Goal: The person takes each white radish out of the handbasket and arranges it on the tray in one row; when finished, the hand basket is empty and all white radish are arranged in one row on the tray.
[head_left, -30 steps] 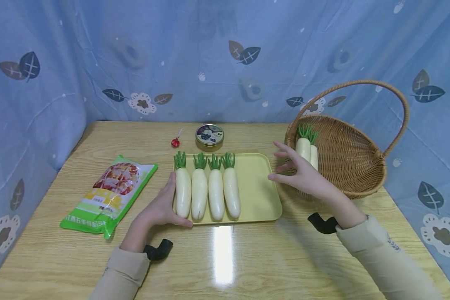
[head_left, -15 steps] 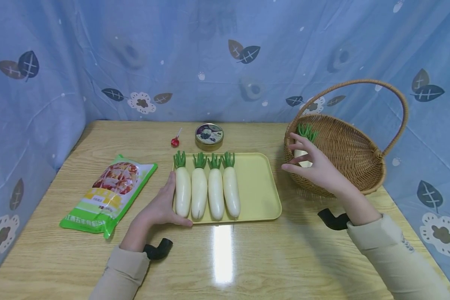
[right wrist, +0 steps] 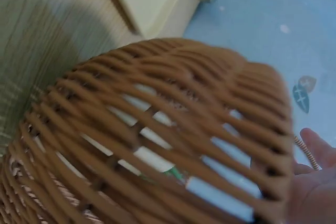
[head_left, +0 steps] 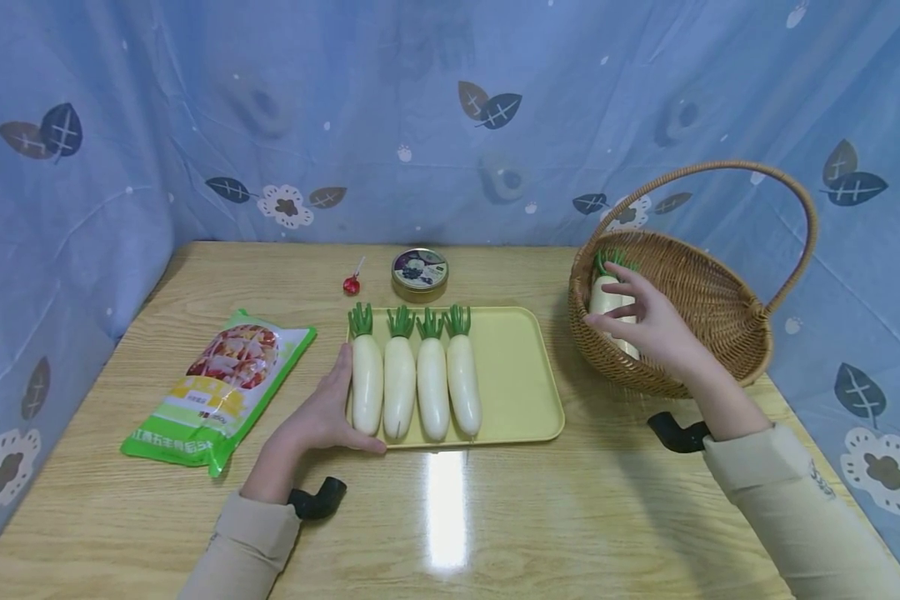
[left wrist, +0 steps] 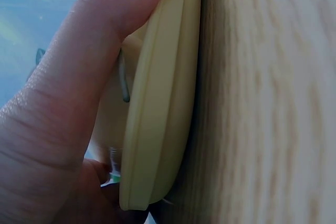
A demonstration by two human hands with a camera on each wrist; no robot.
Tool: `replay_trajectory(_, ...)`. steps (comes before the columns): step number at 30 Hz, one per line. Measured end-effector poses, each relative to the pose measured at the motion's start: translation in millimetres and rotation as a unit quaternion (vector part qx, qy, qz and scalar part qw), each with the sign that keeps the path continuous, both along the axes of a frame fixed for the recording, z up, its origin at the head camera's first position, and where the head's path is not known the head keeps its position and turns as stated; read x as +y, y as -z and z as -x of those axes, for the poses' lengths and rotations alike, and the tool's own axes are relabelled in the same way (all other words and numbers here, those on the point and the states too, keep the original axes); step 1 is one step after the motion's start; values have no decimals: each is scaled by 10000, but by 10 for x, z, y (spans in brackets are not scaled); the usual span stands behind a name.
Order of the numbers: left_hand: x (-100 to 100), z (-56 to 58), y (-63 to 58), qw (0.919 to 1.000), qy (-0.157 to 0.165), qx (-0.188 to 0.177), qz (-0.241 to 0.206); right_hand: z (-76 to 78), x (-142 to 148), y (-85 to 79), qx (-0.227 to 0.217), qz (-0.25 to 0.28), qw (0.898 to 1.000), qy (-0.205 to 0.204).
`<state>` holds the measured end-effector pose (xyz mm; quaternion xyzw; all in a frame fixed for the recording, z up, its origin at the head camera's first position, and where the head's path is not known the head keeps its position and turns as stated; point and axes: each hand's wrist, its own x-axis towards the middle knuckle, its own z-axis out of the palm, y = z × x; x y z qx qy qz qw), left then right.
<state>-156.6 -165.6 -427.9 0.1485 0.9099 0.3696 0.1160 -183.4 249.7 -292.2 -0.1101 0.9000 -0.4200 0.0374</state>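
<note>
In the head view my left hand (head_left: pixel 324 417) holds the front left corner of the yellow tray (head_left: pixel 516 375). Its thumb lies over the front rim in the left wrist view, beside the tray wall (left wrist: pixel 157 124). Several white radishes (head_left: pixel 432 392) with green tops lie side by side on the tray. Over the near left rim of the wicker basket (head_left: pixel 701 308), my right hand (head_left: pixel 654 329) hovers with thumb and fingers apart. White radishes (head_left: pixel 604 292) lie behind its fingers, partly hidden. The right wrist view looks through the weave (right wrist: pixel 157 103); whether the fingers touch a radish is unclear.
A green and white food bag (head_left: pixel 221 392) lies left of the tray. Behind the tray are a red lollipop (head_left: pixel 351 285) and a round tin (head_left: pixel 419 273). The basket's tall handle (head_left: pixel 720 165) arches overhead. A blue patterned curtain (head_left: pixel 405 125) encloses the table.
My right hand has moved right, from between tray and basket to over the radishes in the basket. My left hand and the tray have stayed put.
</note>
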Motion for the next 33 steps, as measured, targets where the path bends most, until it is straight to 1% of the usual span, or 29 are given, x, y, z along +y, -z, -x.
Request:
replay_trajectory(7, 4, -1, -2, 10000, -12, 7, -28, 111, 76, 47, -224, -11, 9995, 226)
replay_trajectory(11, 6, -4, -11, 10000, -15, 12, -34, 170, 112, 84, -319, -68, 9991, 287)
replay_trajectory(24, -1, -14, -16, 10000, 21, 59, -56, 280, 206, 172, -516, -69, 9975, 483)
replay_trajectory(33, -3, -10, -6, 9999, 27, 82, -59, 381, 248, 268, -601, -351, 9964, 480)
